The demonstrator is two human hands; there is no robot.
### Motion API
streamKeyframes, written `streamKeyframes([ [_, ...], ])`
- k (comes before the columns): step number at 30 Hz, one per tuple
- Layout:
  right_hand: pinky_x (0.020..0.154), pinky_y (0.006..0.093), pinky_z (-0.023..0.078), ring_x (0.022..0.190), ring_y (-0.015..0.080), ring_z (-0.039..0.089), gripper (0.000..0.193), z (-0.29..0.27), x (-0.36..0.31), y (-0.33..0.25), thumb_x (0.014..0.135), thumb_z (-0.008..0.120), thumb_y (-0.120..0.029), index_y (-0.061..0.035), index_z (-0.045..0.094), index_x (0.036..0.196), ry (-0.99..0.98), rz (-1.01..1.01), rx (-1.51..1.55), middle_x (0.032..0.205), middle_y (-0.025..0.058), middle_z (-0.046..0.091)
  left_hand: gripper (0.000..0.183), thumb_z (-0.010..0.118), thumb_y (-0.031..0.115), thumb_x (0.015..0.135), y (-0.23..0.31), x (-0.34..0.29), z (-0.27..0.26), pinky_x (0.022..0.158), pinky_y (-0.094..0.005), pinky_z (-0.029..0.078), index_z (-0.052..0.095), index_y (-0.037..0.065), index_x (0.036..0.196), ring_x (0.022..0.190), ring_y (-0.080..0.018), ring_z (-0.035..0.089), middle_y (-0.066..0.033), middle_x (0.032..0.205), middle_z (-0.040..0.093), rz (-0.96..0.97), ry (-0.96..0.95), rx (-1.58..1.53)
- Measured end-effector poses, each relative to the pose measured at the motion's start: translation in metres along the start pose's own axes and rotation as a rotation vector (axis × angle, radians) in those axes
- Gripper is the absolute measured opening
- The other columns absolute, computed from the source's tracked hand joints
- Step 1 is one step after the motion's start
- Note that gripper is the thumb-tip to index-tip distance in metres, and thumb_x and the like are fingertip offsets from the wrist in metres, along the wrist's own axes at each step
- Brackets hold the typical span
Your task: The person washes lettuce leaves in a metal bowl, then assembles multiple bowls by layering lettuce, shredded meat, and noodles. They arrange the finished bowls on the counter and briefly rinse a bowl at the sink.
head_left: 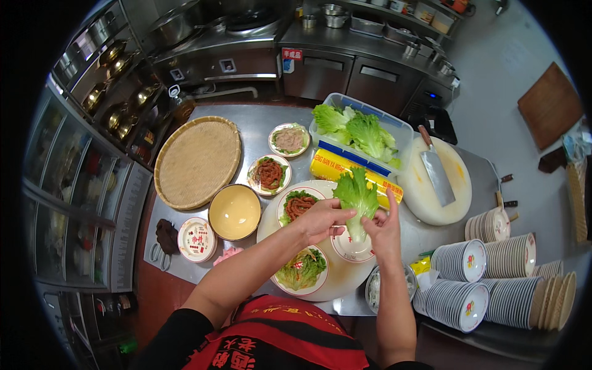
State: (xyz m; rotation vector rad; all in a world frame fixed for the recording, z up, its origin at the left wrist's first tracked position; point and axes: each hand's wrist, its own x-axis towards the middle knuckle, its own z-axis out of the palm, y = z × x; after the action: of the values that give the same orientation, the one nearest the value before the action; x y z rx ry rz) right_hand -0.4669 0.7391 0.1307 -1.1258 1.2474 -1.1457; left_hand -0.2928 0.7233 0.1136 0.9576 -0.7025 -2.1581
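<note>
A green lettuce leaf is held up between my hands, its pale stem end pointing down. My left hand pinches its left edge with thumb and fingers. On the stem side, my right hand grips it, index finger raised. Right below is a white plate with a red rim, partly covered by hands and leaf. Beside it on a round pale board are a plate of reddish meat strips on greens and a plate of lettuce. My left forearm partly hides the board.
Behind stand a clear tub of lettuce and a yellow film box. A cleaver lies on a round board at right, near stacked bowls. Leftward are a yellow bowl, a bamboo tray and two filled plates.
</note>
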Motion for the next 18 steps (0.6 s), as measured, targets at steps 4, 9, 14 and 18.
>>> streamKeyframes([
  [4,0.053,0.0204,0.043,0.066,0.0074,0.054,0.085,-0.003,-0.031,0.023,0.079,0.062,0.006,-0.0081,0.015,0.148,0.142,0.144,-0.003,0.092,0.0089,0.062,0.018,0.062,0.008,0.088,-0.020,-0.002,0.008,0.062,-0.0216,0.050,0.061,0.004,0.105,0.079,-0.0091,0.058,-0.0019,0.092,0.062,-0.007,0.098,0.159],
  [9,0.042,0.0207,0.038,0.057,0.0087,0.052,0.087,-0.004,-0.051,0.045,0.081,0.063,0.003,-0.0074,0.009,0.148,0.179,0.380,0.195,0.091,0.0117,0.060,0.018,0.062,0.003,0.086,-0.067,0.007,-0.015,0.069,-0.0249,0.056,0.061,0.000,0.104,0.084,-0.0148,0.061,-0.0070,0.099,0.062,0.043,0.078,0.440],
  [14,0.045,0.0235,0.046,0.057,0.0128,0.055,0.089,-0.006,-0.059,0.066,0.080,0.064,0.004,-0.0063,0.006,0.147,0.240,0.498,0.237,0.091,0.0130,0.061,0.017,0.062,0.003,0.085,-0.081,-0.002,-0.010,0.071,-0.0263,0.059,0.061,-0.002,0.101,0.087,-0.0171,0.062,-0.0099,0.100,0.062,0.050,0.080,0.448],
  [18,0.044,0.0205,0.045,0.057,0.0102,0.054,0.066,-0.011,-0.069,0.071,0.083,0.067,-0.005,-0.0028,0.029,0.137,0.217,0.661,0.408,0.086,0.0065,0.059,0.018,0.063,0.002,0.085,-0.085,0.012,-0.008,0.071,-0.0254,0.058,0.062,-0.001,0.103,0.086,-0.0159,0.063,-0.0085,0.099,0.063,-0.182,0.303,0.121],
])
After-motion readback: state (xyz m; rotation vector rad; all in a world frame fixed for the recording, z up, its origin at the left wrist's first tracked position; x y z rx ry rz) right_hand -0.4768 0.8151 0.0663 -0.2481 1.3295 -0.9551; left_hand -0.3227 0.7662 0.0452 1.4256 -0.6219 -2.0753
